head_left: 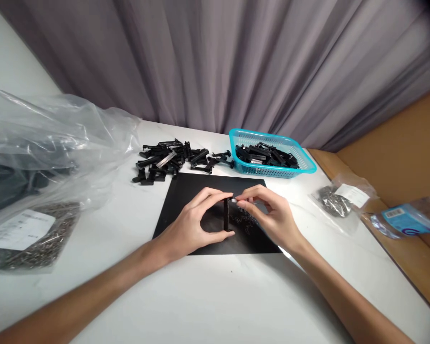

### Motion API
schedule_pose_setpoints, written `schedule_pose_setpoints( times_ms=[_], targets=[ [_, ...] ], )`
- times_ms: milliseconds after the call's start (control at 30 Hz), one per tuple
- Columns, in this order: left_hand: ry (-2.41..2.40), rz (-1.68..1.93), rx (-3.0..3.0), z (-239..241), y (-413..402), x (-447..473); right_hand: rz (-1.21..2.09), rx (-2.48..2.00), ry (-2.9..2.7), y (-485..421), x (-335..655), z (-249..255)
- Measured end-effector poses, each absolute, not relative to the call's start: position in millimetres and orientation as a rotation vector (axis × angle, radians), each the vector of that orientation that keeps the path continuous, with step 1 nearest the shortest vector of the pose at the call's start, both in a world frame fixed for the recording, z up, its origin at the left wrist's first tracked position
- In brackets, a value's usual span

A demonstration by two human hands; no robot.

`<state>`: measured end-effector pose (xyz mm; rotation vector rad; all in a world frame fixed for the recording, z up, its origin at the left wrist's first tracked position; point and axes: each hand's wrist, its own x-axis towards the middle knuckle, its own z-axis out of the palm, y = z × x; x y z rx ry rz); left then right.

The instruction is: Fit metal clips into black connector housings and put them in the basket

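Observation:
Between the thumb and fingers of my left hand (189, 222), a narrow black plastic part (226, 215) is gripped by its two ends. My right hand (272, 210) pinches a small whitish piece (234, 200) at the part's far end; its exact kind is too small to make out. Both hands are over a black mat (193, 188). Under and beside my right fingers, a scatter of small thin metal bits (249, 222) lies on the mat, partly hidden by the hand.
Behind the mat lies a heap of black plastic parts (161, 160), beside a blue basket (272, 136) holding more. Clear plastic bags (93, 129), one with many small metal pieces (53, 239), are at left. A smaller bag (335, 200) and a bottle (408, 217) are at right.

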<state>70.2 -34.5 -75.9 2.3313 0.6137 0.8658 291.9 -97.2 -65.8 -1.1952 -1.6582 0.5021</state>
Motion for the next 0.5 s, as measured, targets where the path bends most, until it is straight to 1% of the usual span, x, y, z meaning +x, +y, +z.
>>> schedule_pose_setpoints(
  times_ms=[233,500],
  targets=[
    [0.586,0.912,2.372,-78.7,-33.4,70.6,0.305,-1.178,-1.79,-98.6,286.6,-66.1],
    [0.541,0.897,2.378,-80.3,-31.5,70.4,0.203,-1.171,-1.853,-99.1,283.5,-69.4]
  ],
)
